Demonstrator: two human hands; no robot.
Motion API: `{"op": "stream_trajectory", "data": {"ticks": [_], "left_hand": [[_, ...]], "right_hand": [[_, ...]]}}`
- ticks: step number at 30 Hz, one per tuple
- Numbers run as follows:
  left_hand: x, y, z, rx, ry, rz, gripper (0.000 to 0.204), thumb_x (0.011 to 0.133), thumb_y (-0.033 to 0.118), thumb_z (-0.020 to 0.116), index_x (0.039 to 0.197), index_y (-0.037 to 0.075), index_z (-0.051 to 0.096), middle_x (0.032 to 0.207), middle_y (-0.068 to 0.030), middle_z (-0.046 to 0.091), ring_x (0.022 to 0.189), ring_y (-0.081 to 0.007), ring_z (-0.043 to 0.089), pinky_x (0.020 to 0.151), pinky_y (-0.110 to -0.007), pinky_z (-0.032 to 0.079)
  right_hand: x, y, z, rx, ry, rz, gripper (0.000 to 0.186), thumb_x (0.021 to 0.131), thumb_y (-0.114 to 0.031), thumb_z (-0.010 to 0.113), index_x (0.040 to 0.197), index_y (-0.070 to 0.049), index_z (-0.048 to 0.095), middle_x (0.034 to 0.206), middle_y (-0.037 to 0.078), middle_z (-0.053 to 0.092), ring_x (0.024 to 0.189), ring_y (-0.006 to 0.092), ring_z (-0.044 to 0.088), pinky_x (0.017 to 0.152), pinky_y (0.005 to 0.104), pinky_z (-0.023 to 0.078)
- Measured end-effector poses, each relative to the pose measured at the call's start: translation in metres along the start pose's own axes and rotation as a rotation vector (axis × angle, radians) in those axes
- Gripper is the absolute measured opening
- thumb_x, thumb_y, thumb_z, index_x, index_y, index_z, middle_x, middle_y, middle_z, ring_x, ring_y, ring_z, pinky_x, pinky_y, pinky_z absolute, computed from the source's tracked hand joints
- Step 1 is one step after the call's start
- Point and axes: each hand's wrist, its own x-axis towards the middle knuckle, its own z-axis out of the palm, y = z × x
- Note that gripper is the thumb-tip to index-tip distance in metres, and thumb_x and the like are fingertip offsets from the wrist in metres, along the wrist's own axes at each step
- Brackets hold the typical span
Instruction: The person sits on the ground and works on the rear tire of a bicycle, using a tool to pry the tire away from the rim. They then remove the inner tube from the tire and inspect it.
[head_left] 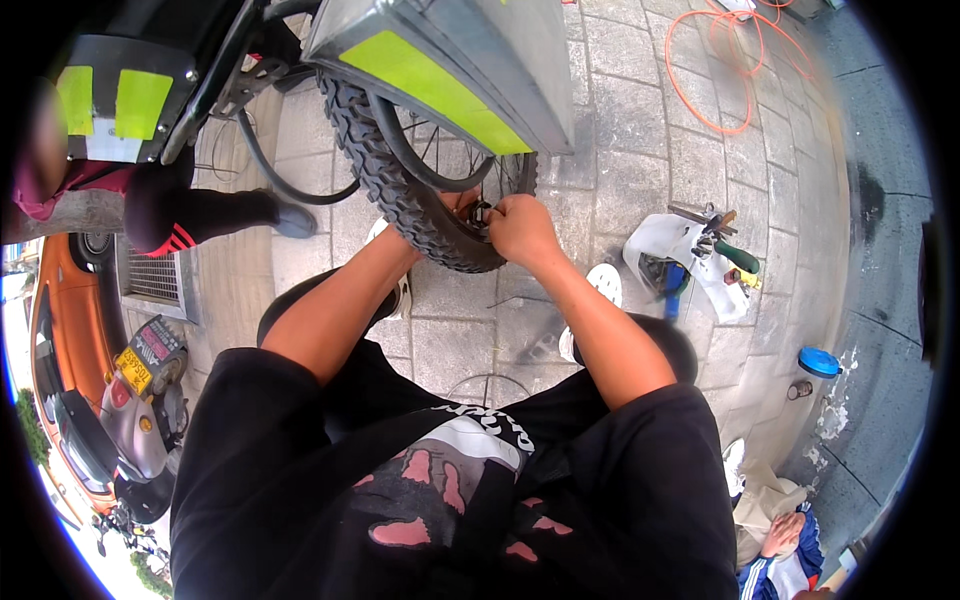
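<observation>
A knobby black tire [370, 150] stands below a silver box with yellow-green reflective panels [430, 90], with a curved black fender along it. My right hand [515, 225] is on the right side of the wheel, fingers curled and pinched at the dark hub fitting [480, 214]. My left hand [460, 200] reaches behind the tire from the left; a few bent fingers show beside the hub, and the rest of it, with what it grips, is hidden by the tire.
Tools on a white bag [690, 250], an orange hose [735, 100] and a blue lid [818, 362] lie right. Another person's leg [200, 220] is at upper left, near a drain grate [150, 270]. A scooter [140, 400] stands left; someone [780, 530] sits lower right.
</observation>
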Motion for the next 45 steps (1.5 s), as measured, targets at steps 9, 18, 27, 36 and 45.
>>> {"op": "stream_trajectory", "data": {"ticks": [9, 18, 27, 36, 45], "left_hand": [[0.009, 0.002, -0.022, 0.478, -0.045, 0.033, 0.025, 0.106, 0.031, 0.057, 0.112, 0.008, 0.065, 0.091, 0.0004, 0.062, 0.083, -0.0132, 0.057, 0.074, -0.03, 0.046], [0.014, -0.008, -0.037, 0.304, -0.109, 0.07, 0.033, 0.096, 0.016, 0.06, 0.128, 0.007, 0.058, 0.104, -0.0108, 0.069, 0.091, -0.0245, 0.066, 0.082, -0.034, 0.051], [-0.008, 0.011, 0.003, -0.073, 0.108, -0.173, 0.02, 0.106, 0.02, 0.056, 0.105, 0.001, 0.064, 0.097, -0.0069, 0.065, 0.086, -0.0188, 0.063, 0.077, -0.032, 0.053], [-0.01, -0.002, -0.022, -0.224, -0.275, -0.242, 0.03, 0.104, 0.027, 0.06, 0.117, 0.001, 0.064, 0.104, -0.005, 0.067, 0.094, -0.0159, 0.067, 0.08, -0.029, 0.058], [0.0, -0.033, -0.037, -0.431, 0.026, -0.214, 0.023, 0.104, 0.027, 0.06, 0.103, 0.005, 0.065, 0.089, -0.0029, 0.067, 0.078, -0.0133, 0.067, 0.068, -0.027, 0.056]], "right_hand": [[0.001, -0.046, -0.053, 0.01, -0.374, 0.221, 0.047, 0.084, -0.039, 0.075, 0.092, 0.007, 0.074, 0.099, 0.029, 0.073, 0.101, 0.0409, 0.071, 0.087, 0.0466, 0.057], [-0.001, -0.039, -0.041, -0.106, -0.162, -0.008, 0.048, 0.083, -0.042, 0.077, 0.097, 0.004, 0.075, 0.104, 0.027, 0.073, 0.103, 0.0422, 0.07, 0.089, 0.0472, 0.057], [0.015, 0.004, -0.016, 0.116, -0.234, -0.079, 0.048, 0.088, -0.037, 0.07, 0.094, 0.01, 0.073, 0.092, 0.03, 0.071, 0.092, 0.0434, 0.07, 0.081, 0.0456, 0.054], [0.017, 0.02, -0.015, 0.714, -0.503, 0.164, 0.025, 0.097, -0.024, 0.069, 0.093, 0.001, 0.074, 0.077, 0.004, 0.066, 0.064, 0.0127, 0.06, 0.055, 0.0262, 0.049], [0.007, 0.02, -0.011, 0.869, -0.325, 0.289, 0.027, 0.096, -0.021, 0.075, 0.103, 0.004, 0.072, 0.085, 0.007, 0.069, 0.069, 0.0156, 0.065, 0.057, 0.031, 0.058]]}}
